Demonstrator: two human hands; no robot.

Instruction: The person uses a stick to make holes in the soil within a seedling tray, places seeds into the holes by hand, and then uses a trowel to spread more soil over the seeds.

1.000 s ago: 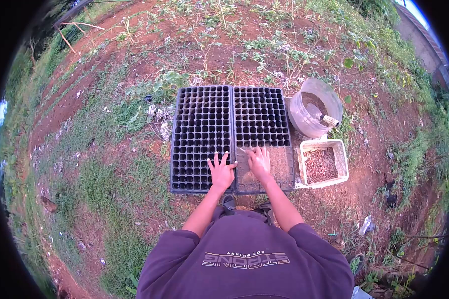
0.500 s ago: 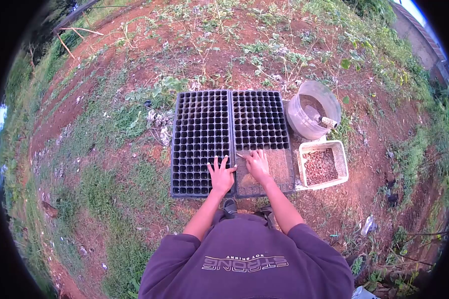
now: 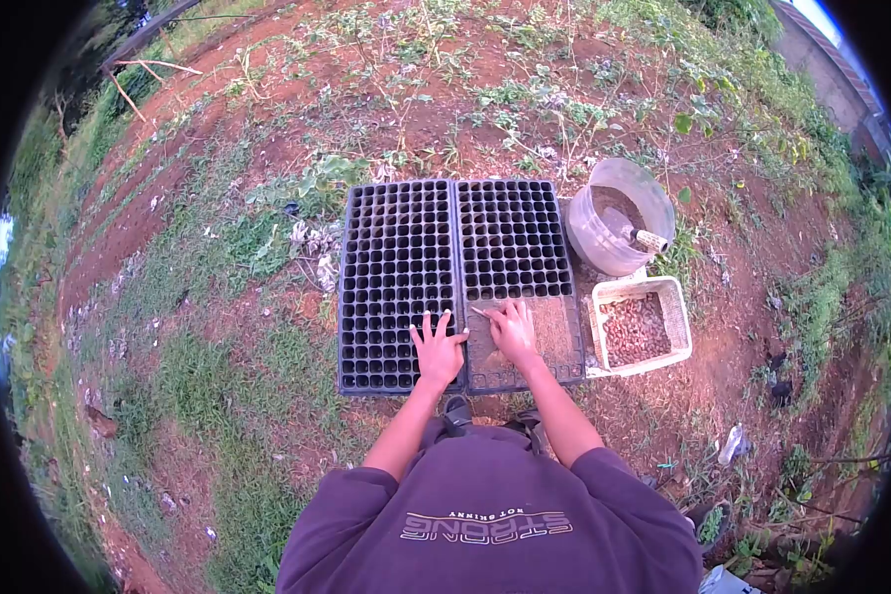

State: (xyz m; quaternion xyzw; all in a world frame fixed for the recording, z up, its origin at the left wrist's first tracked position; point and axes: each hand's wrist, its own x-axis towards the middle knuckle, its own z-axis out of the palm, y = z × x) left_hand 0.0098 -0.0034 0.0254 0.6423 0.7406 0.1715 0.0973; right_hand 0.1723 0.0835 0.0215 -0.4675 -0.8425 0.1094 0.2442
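Two black seedling trays lie side by side on the ground. My left hand (image 3: 439, 352) rests with spread fingers on the right edge of the left tray (image 3: 398, 257), its thumb reaching toward the seam. The right tray (image 3: 510, 233) has open cells in its far part and brown soil (image 3: 554, 337) over its near part. On that soil, close to the last uncovered row, is my right hand (image 3: 512, 333). A thin pale stick-like piece (image 3: 478, 311) pokes out leftward from its fingers; its kind is too small to make out.
Right of the trays stands a clear plastic tub (image 3: 584, 220) with soil and a whitish cylindrical thing (image 3: 650, 241) inside. Nearer sits a cream basin (image 3: 677, 317) holding many small brown pieces (image 3: 634, 330). Weeds and red earth surround everything. My shoes (image 3: 457, 411) are just behind the trays.
The view has shifted very slightly. Both hands stay almost where they were, and the trays and containers are unmoved.
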